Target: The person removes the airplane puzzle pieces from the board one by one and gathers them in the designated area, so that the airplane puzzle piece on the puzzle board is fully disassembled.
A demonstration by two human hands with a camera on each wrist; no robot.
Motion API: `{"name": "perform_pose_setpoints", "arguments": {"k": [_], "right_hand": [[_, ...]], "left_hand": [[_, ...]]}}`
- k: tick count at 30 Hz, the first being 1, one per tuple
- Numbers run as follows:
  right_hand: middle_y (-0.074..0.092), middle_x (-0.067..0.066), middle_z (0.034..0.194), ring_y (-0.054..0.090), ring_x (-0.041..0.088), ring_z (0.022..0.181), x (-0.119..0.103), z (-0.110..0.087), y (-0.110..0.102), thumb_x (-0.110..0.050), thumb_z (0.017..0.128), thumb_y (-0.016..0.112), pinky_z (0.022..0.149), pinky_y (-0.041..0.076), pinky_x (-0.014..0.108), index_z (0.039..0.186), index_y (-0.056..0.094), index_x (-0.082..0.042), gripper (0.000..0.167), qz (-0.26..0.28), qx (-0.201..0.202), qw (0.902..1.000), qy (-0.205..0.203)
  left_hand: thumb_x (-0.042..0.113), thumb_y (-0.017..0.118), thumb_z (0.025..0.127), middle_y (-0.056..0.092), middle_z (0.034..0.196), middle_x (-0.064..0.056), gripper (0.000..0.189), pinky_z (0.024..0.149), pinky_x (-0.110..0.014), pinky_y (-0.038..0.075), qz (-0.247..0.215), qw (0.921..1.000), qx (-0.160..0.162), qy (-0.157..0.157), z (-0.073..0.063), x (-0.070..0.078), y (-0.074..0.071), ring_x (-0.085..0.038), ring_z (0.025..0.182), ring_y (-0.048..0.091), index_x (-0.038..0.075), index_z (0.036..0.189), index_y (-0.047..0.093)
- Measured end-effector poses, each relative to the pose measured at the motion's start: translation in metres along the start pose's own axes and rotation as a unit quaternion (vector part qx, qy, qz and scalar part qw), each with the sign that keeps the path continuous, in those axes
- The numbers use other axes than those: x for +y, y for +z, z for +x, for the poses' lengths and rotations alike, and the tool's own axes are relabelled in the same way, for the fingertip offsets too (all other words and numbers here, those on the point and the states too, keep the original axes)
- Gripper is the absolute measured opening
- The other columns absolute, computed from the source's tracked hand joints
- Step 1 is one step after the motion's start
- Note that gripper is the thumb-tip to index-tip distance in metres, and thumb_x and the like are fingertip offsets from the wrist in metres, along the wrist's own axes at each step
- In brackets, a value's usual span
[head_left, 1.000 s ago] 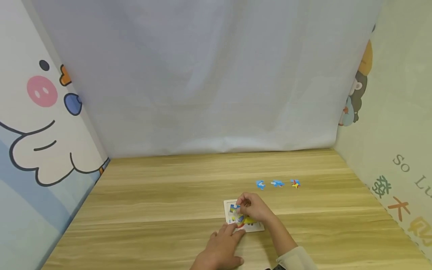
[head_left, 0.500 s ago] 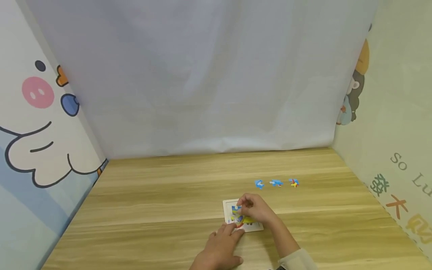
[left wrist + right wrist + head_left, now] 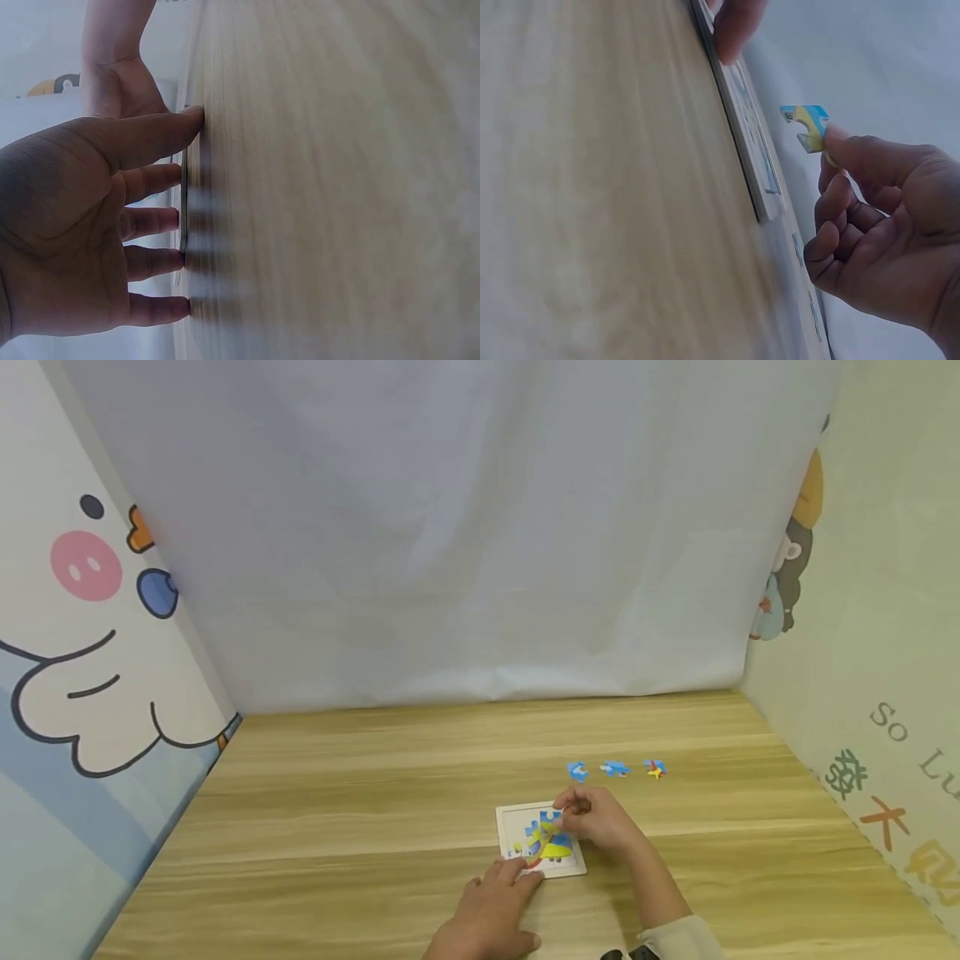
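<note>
My right hand (image 3: 600,818) pinches a blue-and-yellow jigsaw piece (image 3: 819,127) between thumb and forefinger. In the right wrist view the piece is raised off the puzzle board, its notched edge facing away from the fingertips. The white-framed puzzle board (image 3: 517,822) lies on the table, partly filled with a yellow, blue and red picture. Fingers of my left hand (image 3: 491,906) rest on the board's near edge, spread and fairly straight, covering its lower left part. From the left wrist view, the thumb tip is down by the tabletop.
Beyond the board lie three loose jigsaw pieces in a row: a blue one (image 3: 577,771), a blue-and-white one (image 3: 615,768) and a blue, red and yellow one (image 3: 656,768). A pale curtain (image 3: 480,568) hangs behind the wooden table (image 3: 337,793), with printed panels at both sides.
My right hand has shifted right with the jigsaw piece, from the board's left half to its upper right, uncovering more of the picture. The left hand stays in place.
</note>
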State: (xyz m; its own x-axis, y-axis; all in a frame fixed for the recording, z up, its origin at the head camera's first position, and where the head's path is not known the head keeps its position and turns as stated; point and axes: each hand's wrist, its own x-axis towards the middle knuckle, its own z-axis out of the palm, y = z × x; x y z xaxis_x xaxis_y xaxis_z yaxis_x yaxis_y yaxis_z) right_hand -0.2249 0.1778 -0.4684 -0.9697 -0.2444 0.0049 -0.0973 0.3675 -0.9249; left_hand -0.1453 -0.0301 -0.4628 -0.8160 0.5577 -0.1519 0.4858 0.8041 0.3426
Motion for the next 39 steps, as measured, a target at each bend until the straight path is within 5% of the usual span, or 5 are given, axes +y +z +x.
{"name": "perform_pose_setpoints", "arguments": {"k": [22,39], "right_hand": [[0.06,0.009,0.083,0.054,0.019,0.073,0.017,0.009,-0.047,0.002,0.083,0.064,0.064,0.048,0.029,0.095,0.061,0.009,0.015,-0.044,0.065,0.9961,0.039],[0.062,0.006,0.079,0.054,0.019,0.074,0.026,0.026,-0.043,0.001,0.079,0.067,0.065,0.046,0.029,0.088,0.066,0.006,0.011,-0.091,0.096,0.9877,0.085]], "left_hand": [[0.037,0.076,0.071,0.042,0.135,-0.004,0.068,0.09,-0.055,0.038,0.015,0.9997,0.017,0.005,0.002,0.002,0.003,-0.029,0.128,0.034,0.018,0.132,0.051],[0.037,0.077,0.071,0.041,0.136,-0.004,0.069,0.091,-0.055,0.038,0.016,0.9998,0.01,0.001,-0.001,0.0,-0.001,-0.03,0.128,0.034,0.019,0.132,0.051]]}}
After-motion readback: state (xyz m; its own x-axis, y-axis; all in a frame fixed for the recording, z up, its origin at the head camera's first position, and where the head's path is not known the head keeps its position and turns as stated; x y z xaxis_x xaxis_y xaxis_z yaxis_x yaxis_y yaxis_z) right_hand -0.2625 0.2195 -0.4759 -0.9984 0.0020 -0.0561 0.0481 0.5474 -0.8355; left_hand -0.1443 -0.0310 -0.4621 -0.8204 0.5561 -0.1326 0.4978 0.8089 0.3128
